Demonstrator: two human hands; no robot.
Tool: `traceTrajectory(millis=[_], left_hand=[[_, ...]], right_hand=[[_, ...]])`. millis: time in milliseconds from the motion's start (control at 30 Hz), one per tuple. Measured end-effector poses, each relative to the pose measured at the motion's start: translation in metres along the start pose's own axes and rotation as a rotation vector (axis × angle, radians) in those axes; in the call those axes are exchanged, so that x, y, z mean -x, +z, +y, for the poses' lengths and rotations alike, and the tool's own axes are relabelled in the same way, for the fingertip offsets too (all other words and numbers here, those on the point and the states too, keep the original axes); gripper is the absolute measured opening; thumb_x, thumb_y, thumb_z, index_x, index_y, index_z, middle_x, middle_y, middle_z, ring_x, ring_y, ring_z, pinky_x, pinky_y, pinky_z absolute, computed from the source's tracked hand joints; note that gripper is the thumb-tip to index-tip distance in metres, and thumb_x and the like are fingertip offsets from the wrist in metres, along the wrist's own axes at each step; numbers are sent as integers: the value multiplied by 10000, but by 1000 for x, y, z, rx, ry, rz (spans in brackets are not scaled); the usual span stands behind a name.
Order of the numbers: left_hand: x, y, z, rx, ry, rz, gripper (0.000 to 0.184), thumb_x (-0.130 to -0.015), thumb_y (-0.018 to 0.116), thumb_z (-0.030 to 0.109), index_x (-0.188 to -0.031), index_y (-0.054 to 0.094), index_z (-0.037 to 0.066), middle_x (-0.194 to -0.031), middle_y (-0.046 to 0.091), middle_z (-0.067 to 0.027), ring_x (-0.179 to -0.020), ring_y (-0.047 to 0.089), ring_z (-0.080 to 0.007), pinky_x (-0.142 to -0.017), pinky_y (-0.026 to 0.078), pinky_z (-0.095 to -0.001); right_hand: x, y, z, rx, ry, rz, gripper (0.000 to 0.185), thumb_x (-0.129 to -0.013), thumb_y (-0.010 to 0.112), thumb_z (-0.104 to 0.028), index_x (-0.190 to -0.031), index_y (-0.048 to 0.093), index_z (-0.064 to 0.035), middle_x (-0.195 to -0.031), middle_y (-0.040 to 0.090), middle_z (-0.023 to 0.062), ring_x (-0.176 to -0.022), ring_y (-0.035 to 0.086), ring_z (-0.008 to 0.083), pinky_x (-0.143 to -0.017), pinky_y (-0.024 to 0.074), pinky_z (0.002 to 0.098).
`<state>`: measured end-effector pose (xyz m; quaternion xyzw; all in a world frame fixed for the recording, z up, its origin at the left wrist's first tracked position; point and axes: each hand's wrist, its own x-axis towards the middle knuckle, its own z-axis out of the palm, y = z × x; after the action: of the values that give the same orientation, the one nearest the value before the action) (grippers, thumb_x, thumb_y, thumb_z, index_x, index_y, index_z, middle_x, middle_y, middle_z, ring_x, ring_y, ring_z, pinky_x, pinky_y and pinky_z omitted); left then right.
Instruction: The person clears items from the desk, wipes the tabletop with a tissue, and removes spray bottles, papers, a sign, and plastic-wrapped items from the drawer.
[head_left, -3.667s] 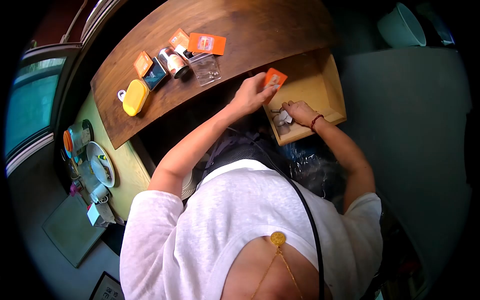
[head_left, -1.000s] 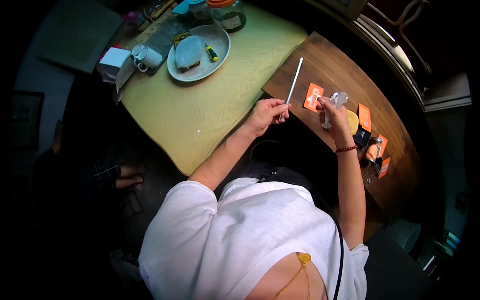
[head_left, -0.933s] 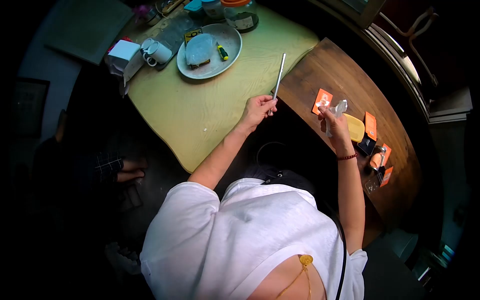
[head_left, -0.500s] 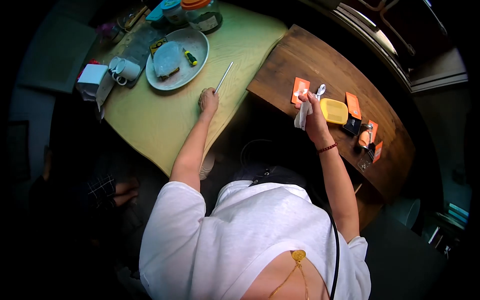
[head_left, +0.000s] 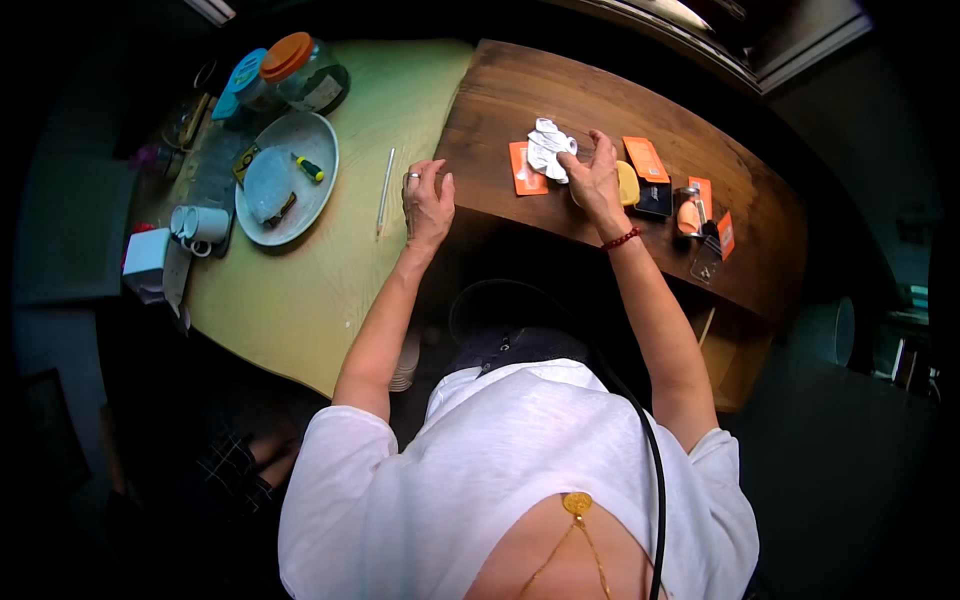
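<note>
Paper (head_left: 546,143), all white and scrunched up, sat overlapping an orange card (head_left: 525,178) on the brown table (head_left: 500,120), roughly 10 o'clock from the right hand (head_left: 597,185). That hand was loosely splayed and wasn't gripping anything I could see; couldn't tell if it touched the paper. Left hand (head_left: 428,208) was loose and empty too, with a slim silver rod (head_left: 386,193) lying just beside it at 9 o'clock on the pale green table (head_left: 275,320).

Narrow gap, plate (head_left: 316,200) to rod (head_left: 386,193)
</note>
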<state>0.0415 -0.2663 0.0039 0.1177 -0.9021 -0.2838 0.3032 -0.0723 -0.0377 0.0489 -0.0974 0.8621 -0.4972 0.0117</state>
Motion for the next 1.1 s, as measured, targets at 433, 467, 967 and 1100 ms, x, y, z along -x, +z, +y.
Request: traceTrajectory(millis=[433, 467, 967, 1100], left_hand=[[53, 67, 197, 625, 473, -521, 204, -769, 549, -103, -948, 569, -8, -969, 550, -134, -813, 568, -240, -710, 462, -279], [59, 70, 211, 626, 509, -598, 216, -756, 537, -118, -942, 566, -12, -974, 542, -131, -811, 566, -218, -683, 459, -257], [157, 174, 334, 671, 487, -1301, 191, -785, 495, -73, -958, 553, -15, -894, 547, -104, -738, 554, -188, -648, 445, -245], [182, 197, 380, 615, 679, -1347, 324, -779, 606, 49, -1091, 525, 13, -1070, 529, -138, -981, 522, -305, -833, 439, -346]], right_hand=[[261, -163, 134, 108, 246, 678, 247, -741, 528, 4, -987, 554, 3, -1049, 562, 131, -934, 565, 264, -759, 469, 307], [282, -178, 162, 70, 431, 689, 245, -742, 532, 4, -986, 558, 10, -1037, 565, 124, -882, 581, 251, -730, 475, 289], [327, -292, 317, 452, 593, 24, 160, -723, 571, -151, -765, 654, -21, -788, 623, 200, -765, 601, 364, -713, 481, 429], [318, -319, 280, 339, 543, 123, 167, -725, 548, -141, -723, 638, -1, -700, 594, 222, -690, 590, 386, -651, 477, 435]])
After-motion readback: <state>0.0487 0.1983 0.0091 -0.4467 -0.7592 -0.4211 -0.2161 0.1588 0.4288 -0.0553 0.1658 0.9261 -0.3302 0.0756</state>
